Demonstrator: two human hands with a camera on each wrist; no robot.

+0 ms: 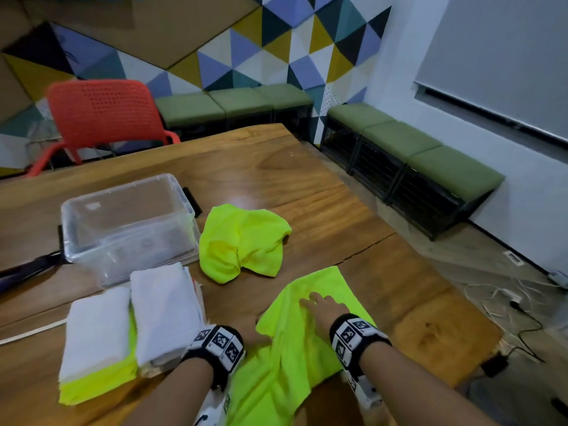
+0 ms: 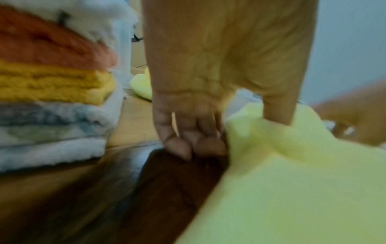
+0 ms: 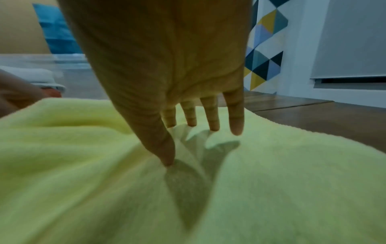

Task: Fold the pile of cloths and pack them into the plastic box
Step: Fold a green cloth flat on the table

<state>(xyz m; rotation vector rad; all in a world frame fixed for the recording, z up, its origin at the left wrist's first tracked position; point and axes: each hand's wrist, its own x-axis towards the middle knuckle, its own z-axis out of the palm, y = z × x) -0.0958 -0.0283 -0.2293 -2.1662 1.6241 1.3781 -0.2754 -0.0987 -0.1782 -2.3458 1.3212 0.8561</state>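
Observation:
A neon yellow cloth (image 1: 285,364) (image 2: 292,181) (image 3: 83,165) lies rumpled on the wooden table (image 1: 307,186) in front of me. My right hand (image 1: 319,305) (image 3: 200,132) rests flat on its far part with straight fingers. At the cloth's left edge my left hand (image 1: 253,336) (image 2: 229,135) pinches it, thumb over the fabric and fingers curled. A second yellow cloth (image 1: 242,241) sits crumpled farther back. To its left stands the clear plastic box (image 1: 123,247), nothing visible inside. Two folded stacks (image 1: 98,330) (image 1: 166,309), white on top, lie at my left; the nearer stack (image 2: 52,82) shows orange, yellow and grey layers.
A red chair (image 1: 104,115) stands behind the table's far left. Green-cushioned benches (image 1: 430,155) line the walls. The table's right edge drops to a floor with cables (image 1: 507,305). A dark object (image 1: 27,265) lies left of the box.

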